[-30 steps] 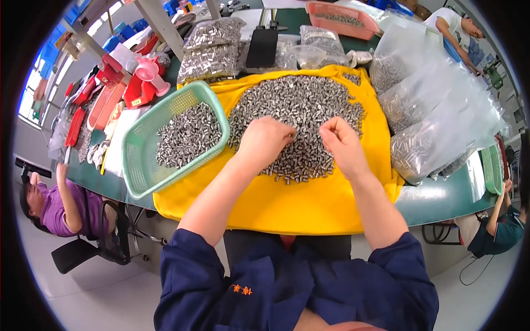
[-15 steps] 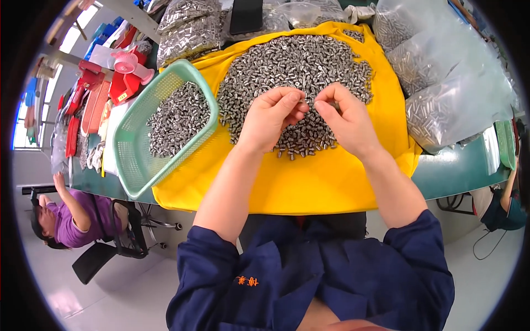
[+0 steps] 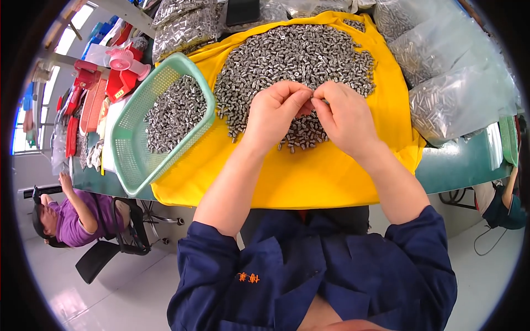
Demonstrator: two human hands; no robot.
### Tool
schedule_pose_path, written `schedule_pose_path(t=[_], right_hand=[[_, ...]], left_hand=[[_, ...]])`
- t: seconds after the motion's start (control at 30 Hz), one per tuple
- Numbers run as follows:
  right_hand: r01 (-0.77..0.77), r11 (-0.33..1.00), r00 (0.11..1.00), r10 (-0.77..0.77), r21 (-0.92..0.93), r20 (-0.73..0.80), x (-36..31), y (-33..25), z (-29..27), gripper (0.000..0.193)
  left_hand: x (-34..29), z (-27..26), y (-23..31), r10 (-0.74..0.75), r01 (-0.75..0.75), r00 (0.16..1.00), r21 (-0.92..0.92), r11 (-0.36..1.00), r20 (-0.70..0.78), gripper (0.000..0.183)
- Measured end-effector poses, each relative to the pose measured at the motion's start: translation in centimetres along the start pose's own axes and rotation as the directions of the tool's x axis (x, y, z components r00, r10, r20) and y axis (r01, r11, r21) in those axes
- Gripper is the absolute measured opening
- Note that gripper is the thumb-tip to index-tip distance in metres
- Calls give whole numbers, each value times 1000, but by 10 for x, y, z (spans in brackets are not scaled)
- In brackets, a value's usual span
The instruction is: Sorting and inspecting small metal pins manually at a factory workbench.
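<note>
A wide heap of small silvery metal cylinders (image 3: 292, 52) lies spread on a yellow cloth (image 3: 265, 185). Over the near side of the heap, my left hand (image 3: 276, 113) and my right hand (image 3: 345, 116) meet at the fingertips. Thumb and forefinger are pinched together on each hand. Whatever sits between the fingertips is too small and covered to make out. To the left of my left hand stands a green plastic basket (image 3: 122, 160), tilted at an angle, with many of the same metal parts (image 3: 175, 116) inside.
Clear bags of metal parts (image 3: 185, 27) and a dark phone-like slab (image 3: 243, 11) lie at the back. More filled bags (image 3: 436, 105) line the right side. A pink tape-dispenser-like item (image 3: 128, 62) and red bins (image 3: 120, 83) stand left. One seated person (image 3: 88, 215) is at left, another (image 3: 505, 207) at right.
My hands have come together, the fingertips now meeting where a gap was before. The view has shifted slightly, so the cloth and basket sit a little higher.
</note>
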State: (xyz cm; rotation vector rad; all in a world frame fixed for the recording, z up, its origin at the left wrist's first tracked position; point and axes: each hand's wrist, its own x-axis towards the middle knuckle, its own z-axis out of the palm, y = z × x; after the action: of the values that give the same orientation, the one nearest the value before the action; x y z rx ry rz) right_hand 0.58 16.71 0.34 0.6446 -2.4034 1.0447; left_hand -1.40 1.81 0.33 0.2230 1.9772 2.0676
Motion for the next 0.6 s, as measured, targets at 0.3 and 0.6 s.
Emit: schedule_pose_path(t=[0.3, 0.6], right_hand=[[-59, 997, 998, 59, 51, 11, 3, 4, -2, 7], [-254, 949, 966, 240, 188, 96, 9, 3, -6, 7]], left_hand=[[3, -1, -4, 83, -85, 996, 46, 995, 27, 16], [7, -2, -2, 207, -200, 978, 316, 927, 11, 17]])
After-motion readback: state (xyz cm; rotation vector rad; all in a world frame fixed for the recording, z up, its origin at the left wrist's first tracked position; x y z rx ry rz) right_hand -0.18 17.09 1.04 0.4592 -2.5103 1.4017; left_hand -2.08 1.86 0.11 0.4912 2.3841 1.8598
